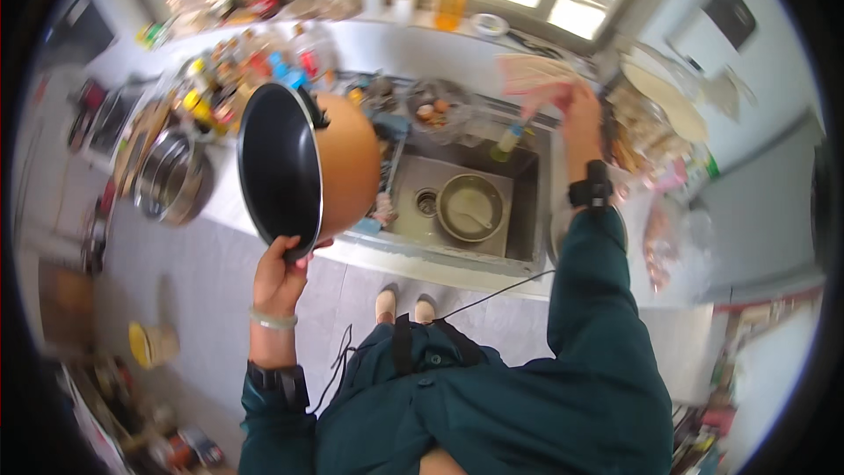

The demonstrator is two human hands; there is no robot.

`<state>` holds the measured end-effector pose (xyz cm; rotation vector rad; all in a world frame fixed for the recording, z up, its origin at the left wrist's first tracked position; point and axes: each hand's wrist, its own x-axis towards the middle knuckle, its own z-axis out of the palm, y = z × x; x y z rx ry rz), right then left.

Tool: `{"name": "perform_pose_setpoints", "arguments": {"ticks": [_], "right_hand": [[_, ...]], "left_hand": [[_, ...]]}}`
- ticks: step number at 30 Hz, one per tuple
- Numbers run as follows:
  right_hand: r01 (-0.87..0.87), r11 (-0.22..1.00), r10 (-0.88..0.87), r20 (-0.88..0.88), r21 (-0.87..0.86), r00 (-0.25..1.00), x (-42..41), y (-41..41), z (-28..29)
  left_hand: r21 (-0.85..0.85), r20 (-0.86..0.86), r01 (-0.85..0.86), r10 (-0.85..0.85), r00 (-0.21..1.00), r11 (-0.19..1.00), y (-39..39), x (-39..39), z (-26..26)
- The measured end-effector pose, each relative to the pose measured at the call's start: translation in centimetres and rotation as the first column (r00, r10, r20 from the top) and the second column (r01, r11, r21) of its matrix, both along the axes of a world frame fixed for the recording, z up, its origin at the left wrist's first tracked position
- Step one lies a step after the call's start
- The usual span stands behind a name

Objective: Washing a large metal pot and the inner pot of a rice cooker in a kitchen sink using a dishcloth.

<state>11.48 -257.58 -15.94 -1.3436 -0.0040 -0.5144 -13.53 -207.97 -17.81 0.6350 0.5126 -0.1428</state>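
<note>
My left hand (282, 277) grips the rim of an inner cooking pot (349, 165), thumb over the edge. The pot is tilted on its side, its dark coated inside facing left and its orange-gold outside facing right. It hangs over the counter at the sink's left. My right hand (579, 105) is stretched to the back right corner of the sink and holds a pale pink striped cloth (535, 76); its fingers are blurred. In the steel sink (412, 171) below sits a round bowl (470, 207) with cloudy liquid and a pale spoon, right of the drain.
Beside the sink's back edge lies a clear bag (440, 105) with eggshells. A bottle brush or small bottle (506, 143) leans in the sink's back corner. Several seasoning bottles (204, 89) crowd the left counter, near a steel pot (168, 175). Bagged food (649, 122) lies at right.
</note>
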Motion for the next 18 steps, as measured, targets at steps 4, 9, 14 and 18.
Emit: {"name": "perform_pose_setpoints", "arguments": {"ticks": [4,9,14,18], "right_hand": [[0.180,0.339,-0.125,0.145,-0.923,0.981,0.9,-5.2,-5.3],[-0.121,0.973,0.165,-0.220,0.197,0.961,4.1,-10.3,-10.1],[-0.010,0.959,0.110,-0.341,0.282,0.934,0.8,-7.3,-12.3],[0.186,0.969,-0.093,-0.461,0.161,0.883,-5.1,-4.7,-14.0]], "left_hand": [[-0.084,-0.064,-0.180,0.175,0.983,0.980,0.3,-2.7,2.3],[-0.180,-0.157,-0.369,0.344,0.926,0.912,2.6,-4.8,1.5],[-0.317,-0.253,-0.526,0.464,0.849,0.789,5.6,-7.5,1.2],[-0.334,-0.288,-0.573,0.498,0.818,0.749,8.9,-8.8,0.7]]}}
